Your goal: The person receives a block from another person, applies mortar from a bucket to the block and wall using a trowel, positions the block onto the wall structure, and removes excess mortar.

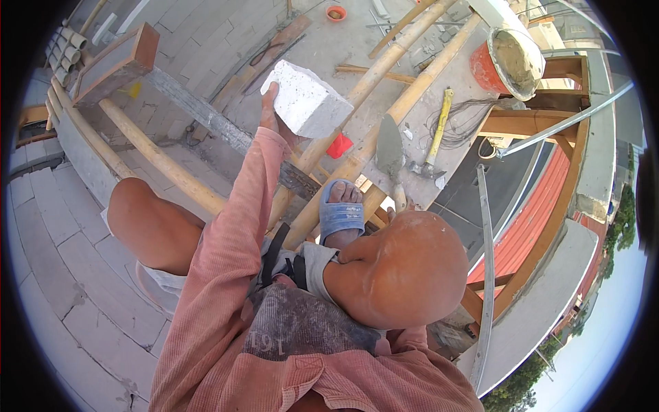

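My left hand (pixel 271 110) grips a white, roughly cut block (pixel 307 99) at its left side, raised in front of me at the upper middle. My right hand (pixel 397 211) is mostly hidden behind my right knee; its fingertips show around the handle of a trowel (pixel 390 144), whose grey blade points away from me. Beside the trowel, a hammer (pixel 434 137) with a yellow handle lies on a grey board (pixel 458 103), near loose wire. My foot in a blue sandal (pixel 341 218) rests below the block.
Bamboo poles (pixel 158 161) and a dusty beam (pixel 199 113) cross an opening over a lower floor. An orange bucket (pixel 504 65) of grey mix stands at upper right. A wooden frame (pixel 576 158), metal bars (pixel 486 240) and a drop are on the right. Block masonry (pixel 68 261) lies at left.
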Motion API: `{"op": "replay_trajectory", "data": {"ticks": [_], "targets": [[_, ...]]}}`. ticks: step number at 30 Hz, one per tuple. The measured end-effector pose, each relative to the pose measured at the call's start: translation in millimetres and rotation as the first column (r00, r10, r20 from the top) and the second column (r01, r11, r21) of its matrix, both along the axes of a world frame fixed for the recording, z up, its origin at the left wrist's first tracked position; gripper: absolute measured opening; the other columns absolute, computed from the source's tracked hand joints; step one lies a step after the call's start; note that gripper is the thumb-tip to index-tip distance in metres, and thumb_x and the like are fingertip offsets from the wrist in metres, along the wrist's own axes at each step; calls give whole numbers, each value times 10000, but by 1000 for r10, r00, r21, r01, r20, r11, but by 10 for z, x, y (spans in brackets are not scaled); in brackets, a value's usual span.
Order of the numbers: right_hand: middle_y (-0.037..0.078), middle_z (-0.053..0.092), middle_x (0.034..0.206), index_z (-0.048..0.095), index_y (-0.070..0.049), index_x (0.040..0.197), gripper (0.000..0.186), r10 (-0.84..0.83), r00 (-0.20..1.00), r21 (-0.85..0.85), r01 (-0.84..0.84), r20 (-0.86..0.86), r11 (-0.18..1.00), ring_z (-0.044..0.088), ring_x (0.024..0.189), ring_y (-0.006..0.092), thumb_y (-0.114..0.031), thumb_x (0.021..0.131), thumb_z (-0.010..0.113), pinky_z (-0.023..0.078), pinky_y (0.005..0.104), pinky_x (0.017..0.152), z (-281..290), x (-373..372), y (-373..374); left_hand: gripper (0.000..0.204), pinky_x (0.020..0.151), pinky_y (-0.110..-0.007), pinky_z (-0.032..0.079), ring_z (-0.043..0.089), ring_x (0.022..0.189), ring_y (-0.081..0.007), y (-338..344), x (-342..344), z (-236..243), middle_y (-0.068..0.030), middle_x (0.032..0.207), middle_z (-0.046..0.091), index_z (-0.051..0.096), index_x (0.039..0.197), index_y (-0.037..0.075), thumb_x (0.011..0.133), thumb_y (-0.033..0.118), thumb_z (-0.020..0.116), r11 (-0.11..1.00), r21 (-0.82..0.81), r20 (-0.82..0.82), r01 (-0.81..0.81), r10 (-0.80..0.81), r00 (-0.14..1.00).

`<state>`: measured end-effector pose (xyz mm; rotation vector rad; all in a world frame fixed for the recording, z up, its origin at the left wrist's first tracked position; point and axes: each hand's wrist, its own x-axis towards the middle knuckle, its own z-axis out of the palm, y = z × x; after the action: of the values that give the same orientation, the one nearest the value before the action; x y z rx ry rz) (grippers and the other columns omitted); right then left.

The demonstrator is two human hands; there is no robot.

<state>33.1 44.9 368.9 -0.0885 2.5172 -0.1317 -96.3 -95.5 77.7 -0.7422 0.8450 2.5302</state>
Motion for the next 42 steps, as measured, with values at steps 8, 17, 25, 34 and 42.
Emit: {"op": "replay_trajectory", "data": {"ticks": [8, 17, 25, 34, 42], "targets": [[48, 656, 871, 707, -167, 923, 243, -65, 936, 57, 90, -347, 994, 644, 896, 255, -357, 774, 688, 505, 353, 873, -829, 739, 355, 879, 988, -490, 516, 599, 1223, -285, 249, 146, -92, -136, 1339, 587, 414, 1449, 102, 800, 637, 668, 950, -159, -8, 271, -275, 961], [143, 456, 1422, 310, -77, 1525, 838, -108, 931, 76, 87, 349, 993, 491, 1277, 220, -410, 869, 711, 409, 369, 1048, -164, 97, 239, 988, 984, -616, 481, 556, 1233, -345, 478, 325, 196, -172, 1361, 482, 266, 1455, 80, 750, 541, 782, 881, -321, -37, 348, -378, 925], [183, 441, 1402, 306, -70, 1519, 837, -203, 976, -155, 212, 74, 965, 481, 1276, 283, -441, 882, 703, 392, 402, 1072, -788, 606, 480, 915, 1003, -599, 479, 575, 1241, -338, 481, 413, 184, -138, 1404, 524, 366, 1475, 98, 819, 681, 626, 932, 4, -99, 363, -361, 927], [228, 424, 1379, 303, -63, 1512, 839, -906, 350, -620, 664, -236, 418, 468, 1276, 354, -476, 896, 695, 372, 439, 1098, -2255, 776, 1127, 883, 1046, -461, 498, 547, 1277, -293, 625, 420, 382, -122, 1401, 524, 368, 1472, 120, 809, 607, 690, 906, 47, -181, 420, -405, 896], [292, 378, 1423, 217, 49, 1487, 1050, -900, 432, -928, 309, -58, 208, 469, 1299, 348, -462, 786, 808, 407, 442, 1075, -939, 140, 1432, 710, 1093, -482, 456, 527, 1296, -293, 1636, 556, 1103, -135, 1450, 471, 327, 1496, 138, 931, 426, 647, 791, 218, -354, 572, -482, 802]]}}
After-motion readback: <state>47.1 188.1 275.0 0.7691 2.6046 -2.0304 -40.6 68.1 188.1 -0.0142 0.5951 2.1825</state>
